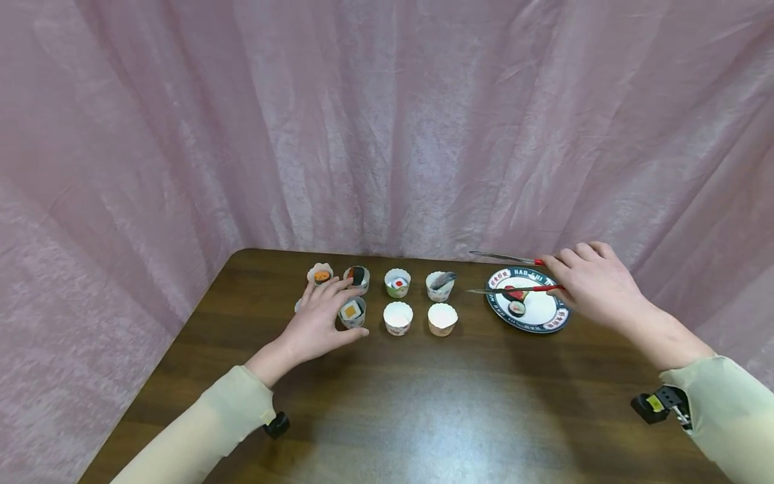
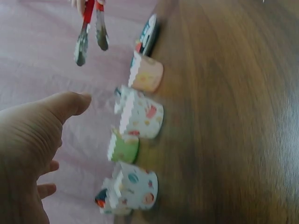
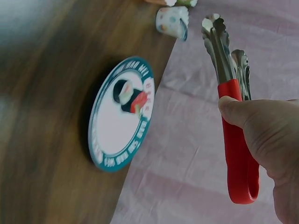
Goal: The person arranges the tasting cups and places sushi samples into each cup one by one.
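Note:
My right hand (image 1: 595, 286) grips red-handled metal tongs (image 3: 238, 144), their two arms spread apart above a round plate (image 1: 549, 313) with a blue-green lettered rim. On the plate lie a dark-wrapped sushi roll (image 1: 517, 308) and a red-topped sushi piece (image 1: 512, 294), partly behind one tong arm in the head view. The tong tips hold nothing. Over the paper cups at the left, my left hand (image 1: 314, 326) has its fingers spread and thumb out, and it holds nothing. Beside its fingers is a cup (image 1: 354, 325) with a white, yellow-centred piece. The hand partly covers another cup at the left.
Behind the left hand stand a cup holding an orange-topped piece (image 1: 322, 276) and one with a dark-and-orange piece (image 1: 357, 274). Further right are a green cup (image 1: 397, 292), a cup holding a grey piece (image 1: 445, 279), and two white-lined cups (image 1: 398, 329). Pink curtain (image 1: 387, 134) hangs behind the wooden table (image 1: 387, 403).

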Motion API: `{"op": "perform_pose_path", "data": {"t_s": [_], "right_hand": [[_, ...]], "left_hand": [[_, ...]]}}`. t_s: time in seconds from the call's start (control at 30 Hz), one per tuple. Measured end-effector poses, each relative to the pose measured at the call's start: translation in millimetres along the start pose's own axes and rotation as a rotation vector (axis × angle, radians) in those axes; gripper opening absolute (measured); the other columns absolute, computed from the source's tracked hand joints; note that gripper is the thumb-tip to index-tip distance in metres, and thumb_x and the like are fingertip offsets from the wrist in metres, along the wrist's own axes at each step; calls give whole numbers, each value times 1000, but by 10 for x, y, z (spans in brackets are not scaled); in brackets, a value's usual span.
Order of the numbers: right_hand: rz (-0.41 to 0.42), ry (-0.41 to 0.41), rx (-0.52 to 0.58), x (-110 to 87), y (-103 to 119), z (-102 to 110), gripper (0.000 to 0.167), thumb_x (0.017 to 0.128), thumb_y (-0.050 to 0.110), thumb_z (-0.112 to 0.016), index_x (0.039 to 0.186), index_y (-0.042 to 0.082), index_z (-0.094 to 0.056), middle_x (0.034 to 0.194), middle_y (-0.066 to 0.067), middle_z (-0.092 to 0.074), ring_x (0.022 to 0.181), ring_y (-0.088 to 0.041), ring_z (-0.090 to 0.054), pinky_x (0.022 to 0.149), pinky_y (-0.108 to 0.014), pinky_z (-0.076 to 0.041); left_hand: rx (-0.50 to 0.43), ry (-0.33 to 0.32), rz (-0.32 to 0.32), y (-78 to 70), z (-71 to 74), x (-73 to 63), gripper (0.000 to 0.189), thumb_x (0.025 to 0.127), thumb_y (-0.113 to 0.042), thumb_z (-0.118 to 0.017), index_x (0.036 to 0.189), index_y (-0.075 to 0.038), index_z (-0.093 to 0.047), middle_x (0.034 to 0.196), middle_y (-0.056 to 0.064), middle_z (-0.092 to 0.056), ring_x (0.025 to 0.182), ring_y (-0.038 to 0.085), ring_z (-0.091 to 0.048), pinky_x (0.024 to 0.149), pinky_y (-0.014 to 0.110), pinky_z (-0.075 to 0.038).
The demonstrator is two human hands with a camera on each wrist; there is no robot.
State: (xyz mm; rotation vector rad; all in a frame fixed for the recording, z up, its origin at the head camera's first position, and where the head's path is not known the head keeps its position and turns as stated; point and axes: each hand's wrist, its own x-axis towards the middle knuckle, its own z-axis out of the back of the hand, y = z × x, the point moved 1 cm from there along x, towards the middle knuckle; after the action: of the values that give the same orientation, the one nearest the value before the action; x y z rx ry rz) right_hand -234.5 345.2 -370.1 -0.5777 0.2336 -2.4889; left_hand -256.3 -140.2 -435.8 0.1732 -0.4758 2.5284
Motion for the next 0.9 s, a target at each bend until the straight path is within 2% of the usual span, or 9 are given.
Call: {"op": "perform_pose_path", "data": {"t_s": [0.13,0.27,0.4,0.53,0.7,0.9], "right_hand": [[-30,13,-7,-175,-51,1,60,74,22,-88,126,0,-67,105,-14,-67,100,-40,-57,92,-61,-39],[-49,7,-10,-363,-108,-24,60,73,22,-88,125,-1,-67,103,-14,-67,96,-40,-57,89,-61,-40],[-73,17,-16,-551,-170,-70,64,71,26,-90,123,-2,-67,99,-14,-66,93,-40,-58,85,-62,-41],[-114,43,-24,-727,-233,-111,63,70,27,-90,121,-3,-68,97,-14,-66,90,-39,-57,83,-63,-41],[-163,71,-6,-879,-289,-177,60,72,28,-89,119,-4,-68,97,-14,-67,88,-39,-57,83,-63,-40],[-183,94,0,-952,-346,-254,56,73,30,-88,115,-3,-70,94,-12,-66,87,-38,-58,82,-64,-40]], "left_hand": [[2,24,-14,-92,4,-27,77,86,-61,-74,148,-20,-55,160,7,-40,152,31,-24,119,66,-6],[0,19,-35,-169,-12,-30,75,85,-58,-77,145,-18,-57,160,7,-39,152,32,-25,119,65,-7],[26,-1,-61,-229,-77,-5,73,83,-57,-79,141,-18,-61,158,10,-42,150,34,-28,119,65,-10],[38,-9,-69,-291,-177,50,69,81,-58,-80,136,-18,-65,156,12,-43,147,36,-30,120,64,-8],[54,-21,-40,-287,-333,128,67,79,-60,-81,130,-19,-68,159,12,-37,148,38,-26,119,67,-6],[93,-25,12,-208,-478,224,74,77,-63,-81,133,-18,-65,165,14,-27,153,38,-16,119,66,-3]]}}
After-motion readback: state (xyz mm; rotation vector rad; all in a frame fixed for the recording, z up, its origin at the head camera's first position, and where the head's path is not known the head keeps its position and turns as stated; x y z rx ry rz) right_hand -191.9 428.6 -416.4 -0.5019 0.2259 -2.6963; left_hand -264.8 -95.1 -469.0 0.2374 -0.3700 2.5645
